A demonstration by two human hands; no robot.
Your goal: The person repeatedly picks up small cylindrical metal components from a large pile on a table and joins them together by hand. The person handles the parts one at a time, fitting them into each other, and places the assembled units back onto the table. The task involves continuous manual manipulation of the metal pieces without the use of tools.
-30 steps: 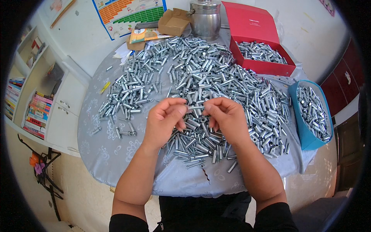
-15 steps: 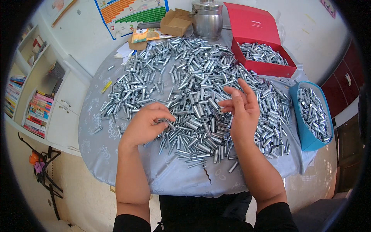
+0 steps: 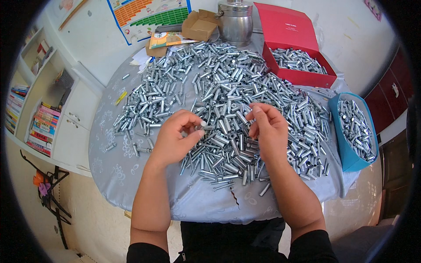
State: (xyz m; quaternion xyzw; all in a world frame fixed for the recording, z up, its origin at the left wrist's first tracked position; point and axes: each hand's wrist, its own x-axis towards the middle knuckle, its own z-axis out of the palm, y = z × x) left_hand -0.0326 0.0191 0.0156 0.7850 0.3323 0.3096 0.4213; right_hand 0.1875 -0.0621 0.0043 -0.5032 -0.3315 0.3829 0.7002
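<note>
A big heap of silver metal sleeves and bolts (image 3: 228,118) covers the middle of the table. Over its near left part, my left hand (image 3: 177,136) pinches a small bolt (image 3: 203,124) between thumb and fingers; its round end shows at the fingertips. My right hand (image 3: 271,131) is over the right of the heap, thumb and fingers curled together and facing the left hand. Whatever lies in those right fingers, if anything, is hidden. The two hands are apart, with heaped metal parts between them.
A red open box (image 3: 302,79) and a blue bin (image 3: 351,160), both holding metal parts, stand at the right. At the back are a metal pot (image 3: 235,24) and a small cardboard box (image 3: 199,25). A yellow tool (image 3: 121,98) lies on the grey tablecloth (image 3: 107,166).
My left hand has moved up and right, with a bolt's round end now visible in it. My right hand has drawn its raised fingers in and tilted left, closing the gap between the hands.
</note>
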